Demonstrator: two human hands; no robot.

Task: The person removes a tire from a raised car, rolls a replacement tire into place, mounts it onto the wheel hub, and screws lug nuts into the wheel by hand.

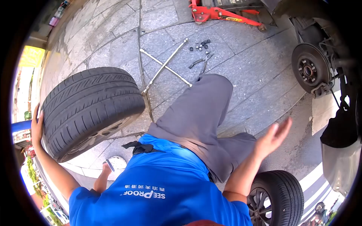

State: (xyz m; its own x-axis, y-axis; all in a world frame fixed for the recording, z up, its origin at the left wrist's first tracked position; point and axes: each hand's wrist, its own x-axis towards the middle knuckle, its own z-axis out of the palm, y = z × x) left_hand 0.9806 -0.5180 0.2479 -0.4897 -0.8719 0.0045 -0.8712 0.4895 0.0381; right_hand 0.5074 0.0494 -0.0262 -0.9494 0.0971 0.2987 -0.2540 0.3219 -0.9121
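Note:
A large worn tyre on a rim (92,101) stands at the left, tilted. My left hand (37,126) lies against its outer left side with the fingers stretched out. My right hand (276,136) is raised in the air at the right, fingers apart, holding nothing. Below it, a second wheel with a dark spoked rim (281,196) stands near my right arm. A four-way lug wrench (163,66) lies on the paving beyond my knees. Pliers (200,62) and several small dark and silver nuts (201,46) lie to its right.
A red floor jack (222,16) is at the top right. The bare brake disc and hub (310,68) of a vehicle show at the right, with dark bodywork below. A person's foot in a light shoe (116,163) is at the lower left, beyond the tyre.

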